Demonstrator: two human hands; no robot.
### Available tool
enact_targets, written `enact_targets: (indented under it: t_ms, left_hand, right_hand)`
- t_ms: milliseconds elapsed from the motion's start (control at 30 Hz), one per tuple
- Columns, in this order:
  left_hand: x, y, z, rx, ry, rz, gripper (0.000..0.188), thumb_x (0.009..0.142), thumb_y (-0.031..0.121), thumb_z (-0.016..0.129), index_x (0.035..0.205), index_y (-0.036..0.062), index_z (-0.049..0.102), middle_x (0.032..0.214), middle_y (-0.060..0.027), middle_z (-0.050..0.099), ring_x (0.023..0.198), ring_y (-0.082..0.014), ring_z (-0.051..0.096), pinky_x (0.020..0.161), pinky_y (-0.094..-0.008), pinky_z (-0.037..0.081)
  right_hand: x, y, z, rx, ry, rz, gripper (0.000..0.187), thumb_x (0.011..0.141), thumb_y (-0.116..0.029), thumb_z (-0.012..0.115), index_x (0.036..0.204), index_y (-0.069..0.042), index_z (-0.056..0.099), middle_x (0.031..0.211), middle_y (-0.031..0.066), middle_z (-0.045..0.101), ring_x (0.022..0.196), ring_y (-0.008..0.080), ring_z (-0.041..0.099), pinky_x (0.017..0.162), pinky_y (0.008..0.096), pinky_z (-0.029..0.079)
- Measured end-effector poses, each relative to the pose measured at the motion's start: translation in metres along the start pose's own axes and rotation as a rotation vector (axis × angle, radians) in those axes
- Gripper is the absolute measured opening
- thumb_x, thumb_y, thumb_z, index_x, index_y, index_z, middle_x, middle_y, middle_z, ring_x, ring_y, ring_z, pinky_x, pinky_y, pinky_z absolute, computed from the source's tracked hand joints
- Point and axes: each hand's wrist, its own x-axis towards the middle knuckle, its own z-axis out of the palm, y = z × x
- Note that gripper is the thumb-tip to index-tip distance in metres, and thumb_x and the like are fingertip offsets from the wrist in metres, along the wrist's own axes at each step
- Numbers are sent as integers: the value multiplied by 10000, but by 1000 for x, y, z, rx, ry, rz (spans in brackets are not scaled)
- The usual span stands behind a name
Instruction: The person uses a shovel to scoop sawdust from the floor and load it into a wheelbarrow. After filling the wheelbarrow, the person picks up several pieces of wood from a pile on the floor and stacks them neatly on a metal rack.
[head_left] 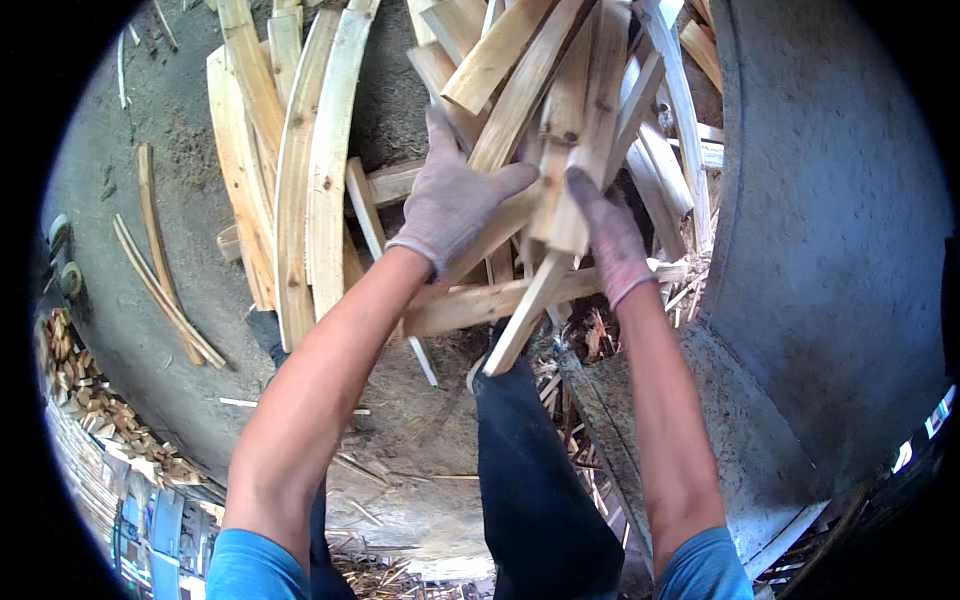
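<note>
My left hand (455, 208), in a pale work glove, lies against the pile of wooden planks with its thumb stretched to the right and a finger pointing away. Across from it, my gloved right hand (610, 232) grips the side of a few wooden planks (568, 225), its thumb on top and its other fingers mostly hidden. These planks are slightly blurred. Below them a narrow wooden strip (528, 312) slants toward my leg. Behind both hands, more loose planks (515, 60) fan out in a heap.
Several long, curved-looking boards (325, 165) lie to the left. Thin strips (165, 285) rest on the dirty floor (175, 185). A large grey metal panel (830, 200) stands at the right. Stacked wood pieces (105, 410) sit at far left; splinters litter the ground near my legs (530, 470).
</note>
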Motion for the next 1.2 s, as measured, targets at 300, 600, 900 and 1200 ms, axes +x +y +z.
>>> enact_targets:
  t_ms: [300,600,900,1200]
  left_hand:
    - [-25,-36,-39,-85,-434,-272,1040,742,513,864,1475,-48,386,1290,-212,638,1149,-242,636,1005,-346,501]
    - [-102,36,-81,-350,-415,-250,898,737,483,823,1342,-71,457,1192,-232,656,1088,-281,645,999,-345,492]
    - [-243,31,-133,-681,-492,-536,854,818,287,804,1475,-36,364,1330,-167,588,1192,-216,580,1030,-327,475]
    - [-288,40,-177,-564,-414,-574,854,794,339,829,1439,-34,410,1224,-170,648,1047,-233,661,941,-334,527]
  right_hand:
    - [-30,23,52,249,-136,4,851,833,-530,798,1433,21,553,1487,179,537,1383,270,498,1162,361,361]
    - [-122,-16,23,432,-312,185,866,891,-480,749,1463,85,429,1337,203,611,1186,293,649,983,373,575]
    - [-273,-28,37,171,-183,271,937,861,-332,823,1555,22,303,1430,207,543,1307,278,534,1105,355,421]
    - [-325,-40,55,231,-268,383,856,847,-377,825,1472,40,415,1296,197,621,1162,265,617,972,332,524]
